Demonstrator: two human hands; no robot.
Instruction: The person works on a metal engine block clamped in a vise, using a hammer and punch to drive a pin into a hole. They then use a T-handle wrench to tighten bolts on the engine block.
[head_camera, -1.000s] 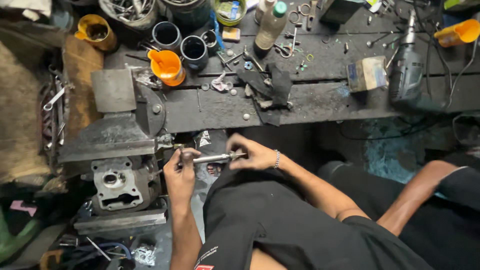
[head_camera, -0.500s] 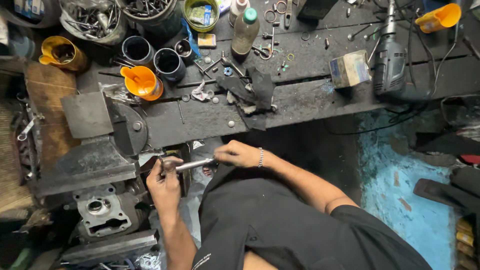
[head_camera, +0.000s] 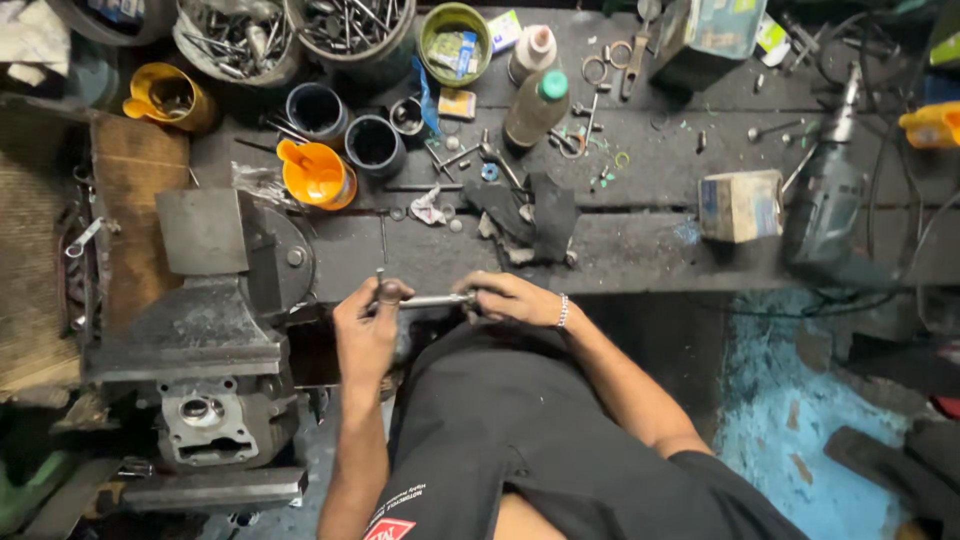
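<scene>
Since the earlier frame: both hands and the rod sit higher and nearer the table edge; the view has drifted so the vise lies further right.

Fingers, left hand (head_camera: 368, 325): curled shut around the left end of a slim metal rod (head_camera: 432, 300), thumb on top. A short pin stands up just above this grip; what it belongs to cannot be told.

Fingers, right hand (head_camera: 510, 297): closed over the rod's right end; a bracelet shows at the wrist. The rod lies level between the two hands, just in front of the table (head_camera: 640, 250) edge, above the person's lap.

Progress, as judged: the rod is in hand and being worked on; nothing is clamped in the bench vise (head_camera: 215, 290), and the grey engine casting (head_camera: 215, 420) below it sits untouched, so fitting appears yet to come.

Beyond: an orange funnel (head_camera: 312, 172), two dark cups, tubs of bolts, a green-capped bottle (head_camera: 536, 105), a dark rag (head_camera: 530, 215), a small box (head_camera: 740, 205) and a power drill (head_camera: 825, 200).
</scene>
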